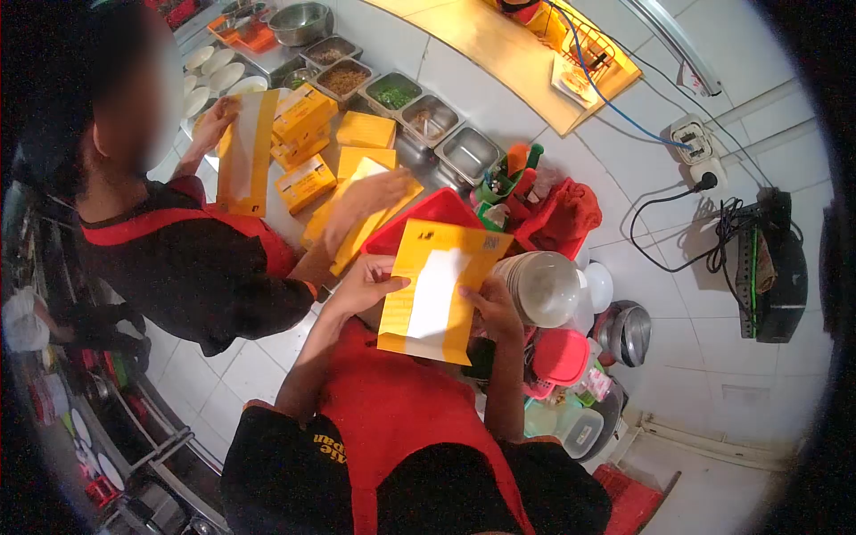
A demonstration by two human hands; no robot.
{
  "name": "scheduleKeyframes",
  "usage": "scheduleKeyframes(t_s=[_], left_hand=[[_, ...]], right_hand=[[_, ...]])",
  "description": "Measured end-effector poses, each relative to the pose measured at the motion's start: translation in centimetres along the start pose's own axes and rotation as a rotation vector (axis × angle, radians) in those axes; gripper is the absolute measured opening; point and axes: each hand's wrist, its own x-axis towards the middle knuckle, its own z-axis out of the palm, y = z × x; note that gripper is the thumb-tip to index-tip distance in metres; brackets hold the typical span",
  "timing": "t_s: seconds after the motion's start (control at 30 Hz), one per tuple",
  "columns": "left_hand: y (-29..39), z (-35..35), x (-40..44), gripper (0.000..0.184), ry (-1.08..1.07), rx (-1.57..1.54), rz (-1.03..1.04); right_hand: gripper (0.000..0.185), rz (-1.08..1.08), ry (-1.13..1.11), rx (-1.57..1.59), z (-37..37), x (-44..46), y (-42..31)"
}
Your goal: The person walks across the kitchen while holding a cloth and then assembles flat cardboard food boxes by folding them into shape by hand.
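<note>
A flat yellow carton (437, 294) with a bright white patch down its middle is held up before my chest. My left hand (364, 287) pinches its left edge, thumb on the near face. On the opposite edge, my right hand (493, 308) grips it the same way. Behind the carton, a red plastic tray (428, 218) is partly hidden. To the left, a co-worker holds another flat yellow carton (248, 153) in one hand; their other hand (364, 209) is over a pile of flat yellow cartons (352, 250).
Folded yellow boxes (303, 116) are stacked on the counter at left. Metal food pans (392, 92) line the wall. White bowls (544, 287) stand stacked by my right hand, near a red basket (562, 223). A black cable (664, 267) hangs on the wall.
</note>
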Motion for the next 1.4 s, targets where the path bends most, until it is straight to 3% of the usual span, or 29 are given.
scheduleKeyframes(t_s=[0.17,0.2,0.3,0.37,0.43,0.5,0.53,0.57,0.6,0.7,0.77,0.83,0.9,0.97,1.07,1.17,1.3,1.4], left_hand=[[-2.9,-0.8,0.4,0.019,0.037,0.020,0.012],[-2.7,-0.7,0.6,0.020,0.002,-0.025,0.097],[-2.2,-0.5,0.5,0.029,-0.045,-0.058,0.197],[-2.8,-1.0,0.4,0.030,-0.046,-0.024,0.128],[-2.9,-1.2,0.3,0.031,-0.031,0.005,0.142],[-2.7,-1.3,0.3,0.031,-0.014,0.032,0.207],[-1.6,-1.0,0.0,0.037,0.008,0.022,0.197],[-1.1,-0.9,-0.1,0.037,0.006,0.027,0.208],[-0.7,-0.8,-0.1,0.039,-0.008,0.104,0.245],[-0.2,-0.1,-0.1,0.045,0.001,0.344,0.304],[0.8,0.7,-0.1,0.045,-0.039,0.440,0.380],[2.1,1.2,-0.4,0.045,-0.124,0.354,0.343],[2.6,1.0,-0.6,0.045,-0.234,0.228,0.324],[2.1,0.3,-0.8,0.045,-0.197,0.317,0.334],[3.0,0.6,-1.3,0.051,-0.189,0.395,0.283],[2.8,1.1,-1.4,0.045,-0.137,0.510,0.290],[3.9,1.8,-1.6,0.040,-0.101,0.531,0.287],[2.9,1.4,-1.2,0.038,-0.139,0.556,0.332]], right_hand=[[0.025,0.064,0.005,-0.110,-0.4,-0.1,-0.1],[0.027,-0.135,-0.144,-0.096,-0.1,0.5,-0.8],[0.032,-0.251,-0.284,-0.038,-0.3,0.7,-0.2],[0.031,-0.112,-0.232,-0.030,0.0,0.3,-0.3],[0.037,-0.144,-0.296,-0.086,-0.3,-0.3,-1.4],[0.056,0.164,-0.220,0.153,-0.2,-1.1,-2.9],[0.060,0.187,-0.252,0.148,-0.8,-0.4,-1.8],[0.060,0.177,-0.256,0.141,-1.6,-0.2,-1.0],[0.060,0.204,-0.299,0.358,-1.6,-0.2,-1.1],[0.049,0.302,-0.147,0.478,-0.7,-0.4,-1.4],[0.034,0.182,-0.233,-0.322,-0.9,0.1,-1.2],[0.027,0.172,-0.147,-0.341,-0.6,0.7,-0.5],[0.029,0.129,-0.125,-0.165,-0.6,0.5,-0.3],[0.032,0.109,-0.204,-0.179,-0.7,0.1,-0.9],[0.047,0.208,-0.337,0.075,-1.1,-0.2,0.8],[0.053,0.192,-0.498,-0.117,-0.5,-0.5,0.0],[0.043,0.073,-0.522,-0.247,0.3,-0.3,1.5],[0.037,0.192,-0.435,-0.145,0.5,-0.5,2.8]])
